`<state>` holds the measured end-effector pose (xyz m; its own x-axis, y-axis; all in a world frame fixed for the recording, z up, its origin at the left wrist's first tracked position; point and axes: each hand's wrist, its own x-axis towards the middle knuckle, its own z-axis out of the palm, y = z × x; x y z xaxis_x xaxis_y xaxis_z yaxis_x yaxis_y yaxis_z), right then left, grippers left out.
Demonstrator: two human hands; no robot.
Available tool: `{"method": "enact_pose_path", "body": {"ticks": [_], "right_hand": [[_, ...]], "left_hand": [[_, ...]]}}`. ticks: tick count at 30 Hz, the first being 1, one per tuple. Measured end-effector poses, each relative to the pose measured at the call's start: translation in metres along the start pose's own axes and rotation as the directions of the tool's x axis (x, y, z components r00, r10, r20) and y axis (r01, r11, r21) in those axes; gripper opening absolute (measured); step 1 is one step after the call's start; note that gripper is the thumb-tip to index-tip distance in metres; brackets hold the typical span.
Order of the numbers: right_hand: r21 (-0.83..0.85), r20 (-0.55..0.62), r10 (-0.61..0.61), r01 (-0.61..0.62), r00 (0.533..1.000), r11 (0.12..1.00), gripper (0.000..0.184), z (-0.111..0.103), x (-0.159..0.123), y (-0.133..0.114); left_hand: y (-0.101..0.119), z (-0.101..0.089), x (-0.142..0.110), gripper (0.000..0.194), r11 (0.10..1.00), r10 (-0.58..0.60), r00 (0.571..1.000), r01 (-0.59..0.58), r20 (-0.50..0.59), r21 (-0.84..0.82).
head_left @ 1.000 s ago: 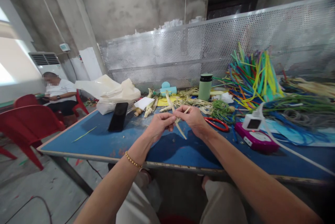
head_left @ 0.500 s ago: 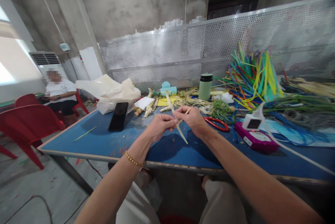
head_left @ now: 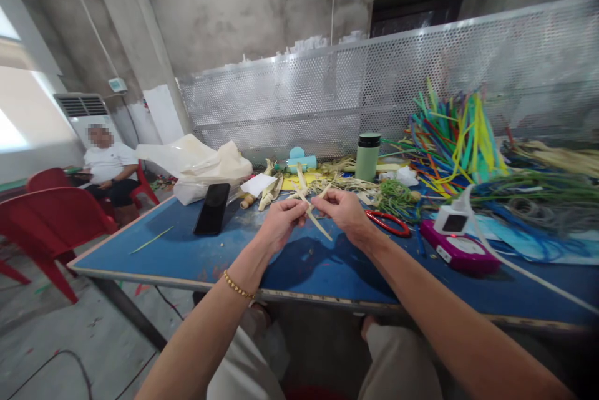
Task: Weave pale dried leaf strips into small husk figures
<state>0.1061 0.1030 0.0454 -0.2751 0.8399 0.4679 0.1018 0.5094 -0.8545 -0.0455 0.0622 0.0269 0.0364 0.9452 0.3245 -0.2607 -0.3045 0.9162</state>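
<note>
Pale, flat plant-fibre strips (head_left: 321, 228) cross one another between my hands, above the front part of the blue table. My left hand (head_left: 285, 220) pinches them near the crossing, thumb on top. Close beside it, my right hand (head_left: 340, 208) is closed in a pinch on a strip end that sticks up past its fingers. One strip end points down toward the table, another up and away. Fingertips hide part of the crossing. Just right of my right hand lie red-handled scissors (head_left: 387, 223), their blades out of sight.
On the blue table (head_left: 187, 261) a black phone (head_left: 212, 209) leans near a plastic bag (head_left: 201, 166). A green flask (head_left: 367, 158), colourful strips (head_left: 468, 138) and a magenta box (head_left: 461, 253) with a white cable stand right. A seated person (head_left: 110, 166) is at far left.
My hands have drawn slightly apart, and the crossed strips show more openly between them. The lower strip end has risen a little. The seated person's arm has shifted.
</note>
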Motion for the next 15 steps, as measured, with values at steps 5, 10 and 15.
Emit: {"method": "enact_pose_path", "body": {"ticks": [5,10,15], "right_hand": [[-0.028,-0.006,-0.032,0.032,0.999,0.999,0.036,0.0003,-0.0003,-0.0014],[-0.041,0.013,-0.024,0.024,1.000,0.999,0.036,0.0016,-0.0013,-0.0025],[-0.047,-0.030,-0.004,0.002,1.000,0.999,0.039,0.0015,-0.0003,-0.0006]], "left_hand": [[0.0007,0.0030,-0.0019,0.039,0.999,-0.030,0.999,0.029,0.021,0.040],[-0.0023,0.0023,-0.0005,0.033,0.983,0.007,0.998,0.004,-0.062,0.185],[-0.0010,0.0043,-0.0009,0.032,0.982,0.023,0.997,-0.010,-0.071,0.188]]}}
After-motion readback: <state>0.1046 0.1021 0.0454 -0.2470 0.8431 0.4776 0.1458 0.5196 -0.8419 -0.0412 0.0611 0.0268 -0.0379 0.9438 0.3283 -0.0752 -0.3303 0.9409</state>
